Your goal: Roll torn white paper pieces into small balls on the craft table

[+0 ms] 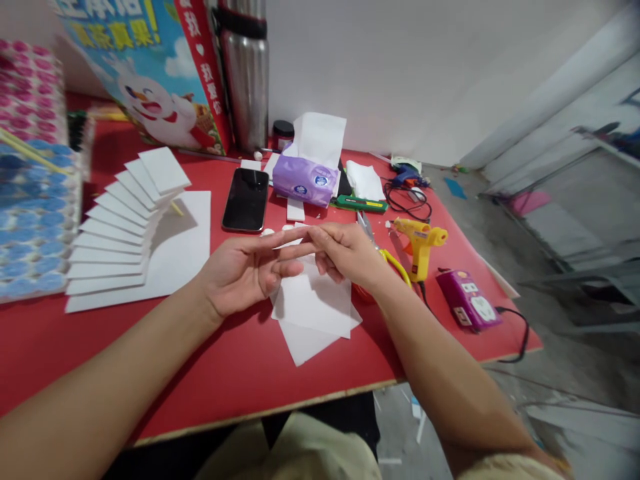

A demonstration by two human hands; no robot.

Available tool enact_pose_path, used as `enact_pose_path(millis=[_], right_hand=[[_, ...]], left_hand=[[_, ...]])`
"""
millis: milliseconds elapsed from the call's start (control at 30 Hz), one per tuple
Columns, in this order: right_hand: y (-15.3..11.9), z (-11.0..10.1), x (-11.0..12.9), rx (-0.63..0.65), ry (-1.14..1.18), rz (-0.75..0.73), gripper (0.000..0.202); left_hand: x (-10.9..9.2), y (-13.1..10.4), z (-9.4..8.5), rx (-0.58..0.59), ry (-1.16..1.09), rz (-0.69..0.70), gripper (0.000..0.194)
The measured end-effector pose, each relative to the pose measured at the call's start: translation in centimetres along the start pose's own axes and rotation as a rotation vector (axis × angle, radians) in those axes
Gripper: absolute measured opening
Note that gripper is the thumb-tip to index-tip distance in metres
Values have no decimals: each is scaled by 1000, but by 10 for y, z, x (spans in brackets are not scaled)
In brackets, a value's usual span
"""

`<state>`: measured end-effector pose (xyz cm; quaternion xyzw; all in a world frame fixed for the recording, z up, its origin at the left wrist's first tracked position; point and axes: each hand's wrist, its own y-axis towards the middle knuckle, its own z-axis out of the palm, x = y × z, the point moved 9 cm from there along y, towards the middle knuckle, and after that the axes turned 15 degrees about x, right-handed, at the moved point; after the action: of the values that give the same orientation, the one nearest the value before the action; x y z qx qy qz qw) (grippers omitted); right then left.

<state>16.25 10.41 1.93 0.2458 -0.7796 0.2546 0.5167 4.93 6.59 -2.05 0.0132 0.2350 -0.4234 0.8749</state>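
White sheets (313,310), flat, overlapping askew (partly shadowed), on red table (240,370).

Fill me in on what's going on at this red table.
A person's right hand seems to be pinching the fingertips of their open left hand, above some white sheets; I can't tell whether anything small is between them. To the left, a fan of white strips stands on a white board. A glue gun lies to the right, in neither hand.
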Motion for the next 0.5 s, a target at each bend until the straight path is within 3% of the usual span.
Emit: enact_pose_path(millis=[133, 233, 400, 500], right_hand=[[-1, -8, 8, -69, -78, -130, 37], [-1, -10, 7, -69, -94, -149, 32], [0, -6, -1, 4, 155, -141, 33], [-1, -9, 0, -5, 298, -164, 32]], left_hand=[[3, 1, -1, 27, -7, -24, 40], [6, 2, -2, 35, 16, -32, 37], [7, 3, 3, 80, 121, -10, 37], [-14, -2, -4, -43, 257, 150, 27]])
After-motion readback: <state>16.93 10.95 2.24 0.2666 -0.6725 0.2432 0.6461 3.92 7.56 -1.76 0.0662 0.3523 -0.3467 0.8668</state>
